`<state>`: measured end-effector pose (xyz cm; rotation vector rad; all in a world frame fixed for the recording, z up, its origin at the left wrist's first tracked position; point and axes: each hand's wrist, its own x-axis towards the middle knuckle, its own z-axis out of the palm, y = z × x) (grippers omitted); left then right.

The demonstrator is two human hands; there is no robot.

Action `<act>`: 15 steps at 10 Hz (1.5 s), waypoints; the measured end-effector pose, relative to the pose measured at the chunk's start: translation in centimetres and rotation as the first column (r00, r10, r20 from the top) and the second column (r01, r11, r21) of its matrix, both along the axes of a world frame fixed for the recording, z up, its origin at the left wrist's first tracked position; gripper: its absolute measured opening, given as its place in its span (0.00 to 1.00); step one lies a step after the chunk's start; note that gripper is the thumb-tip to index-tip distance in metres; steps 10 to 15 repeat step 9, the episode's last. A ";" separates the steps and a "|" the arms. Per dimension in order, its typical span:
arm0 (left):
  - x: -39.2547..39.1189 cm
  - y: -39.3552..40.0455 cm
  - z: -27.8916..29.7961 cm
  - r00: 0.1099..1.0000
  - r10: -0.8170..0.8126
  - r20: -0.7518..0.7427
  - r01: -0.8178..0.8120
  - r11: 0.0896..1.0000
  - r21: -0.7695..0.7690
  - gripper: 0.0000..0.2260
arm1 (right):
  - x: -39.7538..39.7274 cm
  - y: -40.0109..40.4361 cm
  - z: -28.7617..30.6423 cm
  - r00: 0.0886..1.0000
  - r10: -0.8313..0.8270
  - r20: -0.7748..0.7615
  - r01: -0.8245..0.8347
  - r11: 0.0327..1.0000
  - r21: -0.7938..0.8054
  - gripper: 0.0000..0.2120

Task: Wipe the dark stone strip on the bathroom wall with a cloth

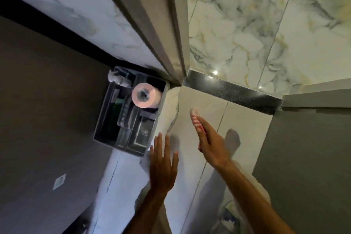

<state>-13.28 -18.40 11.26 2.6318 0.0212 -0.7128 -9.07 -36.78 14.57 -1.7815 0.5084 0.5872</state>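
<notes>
A dark speckled stone strip runs across the pale marble-look wall tiles, from the corner at centre down to the right. My right hand is shut on a red-and-white striped cloth, whose end pokes out past the fingers. The cloth sits on the tile below the strip and does not touch it. My left hand rests flat on the wall tile with its fingers spread, holding nothing.
A grey wall-mounted organiser box to the left holds a pink toilet roll and a white bottle. A grey frame post meets the wall corner. A plain grey wall panel lies to the right.
</notes>
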 end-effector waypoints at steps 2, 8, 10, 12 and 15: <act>2.8 11.4 -1.6 0.943 0.029 0.332 -0.018 0.999 -0.036 0.24 | -1.6 12.3 -0.1 0.998 0.002 0.065 -0.004 0.999 0.040 0.20; 13.7 19.1 -16.3 0.807 -0.417 0.418 0.300 0.900 0.317 0.37 | -0.5 33.0 -20.2 0.969 0.127 -0.211 -0.184 0.944 -0.276 0.37; 13.9 18.9 -14.6 0.840 -0.415 0.351 0.324 0.901 0.290 0.38 | -2.0 32.2 -18.3 0.960 0.255 -0.119 -0.279 0.913 -0.298 0.34; 13.9 18.9 -14.6 0.840 -0.415 0.351 0.324 0.901 0.290 0.38 | -2.0 32.2 -18.3 0.960 0.255 -0.119 -0.279 0.913 -0.298 0.34; 13.9 18.9 -14.6 0.840 -0.415 0.351 0.324 0.901 0.290 0.38 | -2.0 32.2 -18.3 0.960 0.255 -0.119 -0.279 0.913 -0.298 0.34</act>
